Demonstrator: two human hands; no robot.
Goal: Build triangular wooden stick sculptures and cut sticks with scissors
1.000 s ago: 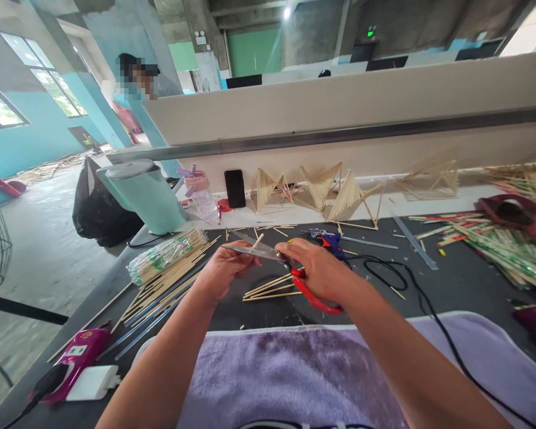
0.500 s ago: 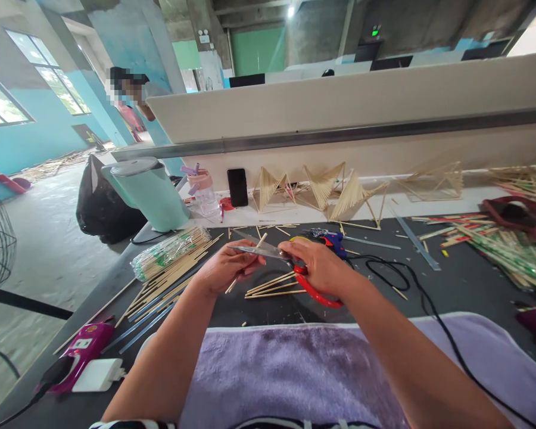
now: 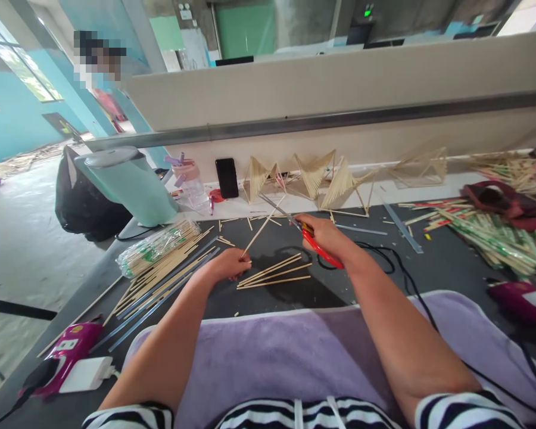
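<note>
A thin wooden stick [image 3: 262,229] rises from my left hand [image 3: 232,264], whose fingers are closed on its lower end. My right hand [image 3: 319,233] grips red-handled scissors [image 3: 313,243]; their blades point up and left, near the stick's upper end. Between and below my hands, several cut sticks [image 3: 274,274] fan out on the dark table [image 3: 268,301]. Left of my left hand lie long loose sticks [image 3: 161,275] and clear strips, beside a plastic-wrapped stick bundle [image 3: 158,245].
Stick models [image 3: 312,176] stand along the back ledge beside a black phone [image 3: 227,178], a pink-lidded bottle [image 3: 190,182] and a teal bin [image 3: 131,185]. Piled sticks [image 3: 486,232] lie right. A purple cloth [image 3: 277,351] covers the front edge. A person [image 3: 100,62] is at the back left.
My hands have moved apart. The scissors have come away from my left hand, up and to the right. A long stick now points upward from my left hand. The camera view has shifted.
</note>
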